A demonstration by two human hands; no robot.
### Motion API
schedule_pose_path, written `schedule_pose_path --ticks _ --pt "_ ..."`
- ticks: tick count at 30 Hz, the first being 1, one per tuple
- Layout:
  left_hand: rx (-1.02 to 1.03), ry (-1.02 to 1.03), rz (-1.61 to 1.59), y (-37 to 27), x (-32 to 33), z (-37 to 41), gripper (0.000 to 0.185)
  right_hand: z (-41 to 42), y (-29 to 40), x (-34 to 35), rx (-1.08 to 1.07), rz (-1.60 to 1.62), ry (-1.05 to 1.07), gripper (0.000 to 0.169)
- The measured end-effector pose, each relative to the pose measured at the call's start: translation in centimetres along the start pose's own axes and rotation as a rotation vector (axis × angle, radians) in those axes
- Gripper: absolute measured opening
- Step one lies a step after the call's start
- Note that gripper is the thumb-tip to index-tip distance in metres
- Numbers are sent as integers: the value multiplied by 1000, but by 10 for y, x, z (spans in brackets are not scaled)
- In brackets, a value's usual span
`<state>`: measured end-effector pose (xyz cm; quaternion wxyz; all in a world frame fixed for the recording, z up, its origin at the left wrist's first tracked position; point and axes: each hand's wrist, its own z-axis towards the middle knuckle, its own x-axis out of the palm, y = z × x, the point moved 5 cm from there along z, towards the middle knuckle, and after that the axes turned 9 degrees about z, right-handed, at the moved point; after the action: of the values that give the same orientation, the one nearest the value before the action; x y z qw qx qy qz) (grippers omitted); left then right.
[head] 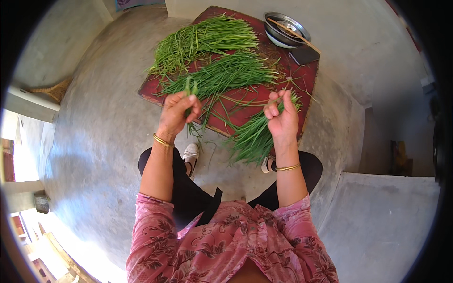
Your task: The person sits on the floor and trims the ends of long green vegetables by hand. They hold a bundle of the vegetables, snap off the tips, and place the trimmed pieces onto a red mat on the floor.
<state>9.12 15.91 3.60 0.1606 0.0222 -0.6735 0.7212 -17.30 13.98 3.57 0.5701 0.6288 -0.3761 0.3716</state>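
Note:
My left hand (178, 109) is closed around a few green stalks (191, 86); their pale ends stick up above the fingers and leaves hang below. On the right, my right hand (281, 113) is raised with curled fingers, thumb and forefinger close together; whether a thin stalk is pinched there is unclear. Partly behind that hand lies a bunch of garlic chives (253, 138), its leaf tips over the table's near edge. A middle pile of chives (226, 74) lies beyond both hands. Farther back is a larger, lighter green pile (208, 37).
The low red table (244, 108) bears loose stalks and brown scraps. At its far right are stacked metal bowls (300, 26), a wooden stick (293, 33) across them, and a dark flat object (305, 55). A straw broom (58, 90) lies at left on the concrete floor (102, 134).

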Motion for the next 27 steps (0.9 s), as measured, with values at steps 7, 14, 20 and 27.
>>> schedule_pose_path --ticks 7,14,20,27 --pt "30 -263 -232 16 -39 6 22 -7 8 12 50 57 32 22" --pt "-92 -65 -55 20 11 4 16 -2 -20 11 135 56 51 21" --pt "-64 -13 -3 19 18 3 15 -5 -24 19 68 -165 37 24" --pt "-145 53 68 22 36 4 11 -10 -45 26 102 -357 61 24"
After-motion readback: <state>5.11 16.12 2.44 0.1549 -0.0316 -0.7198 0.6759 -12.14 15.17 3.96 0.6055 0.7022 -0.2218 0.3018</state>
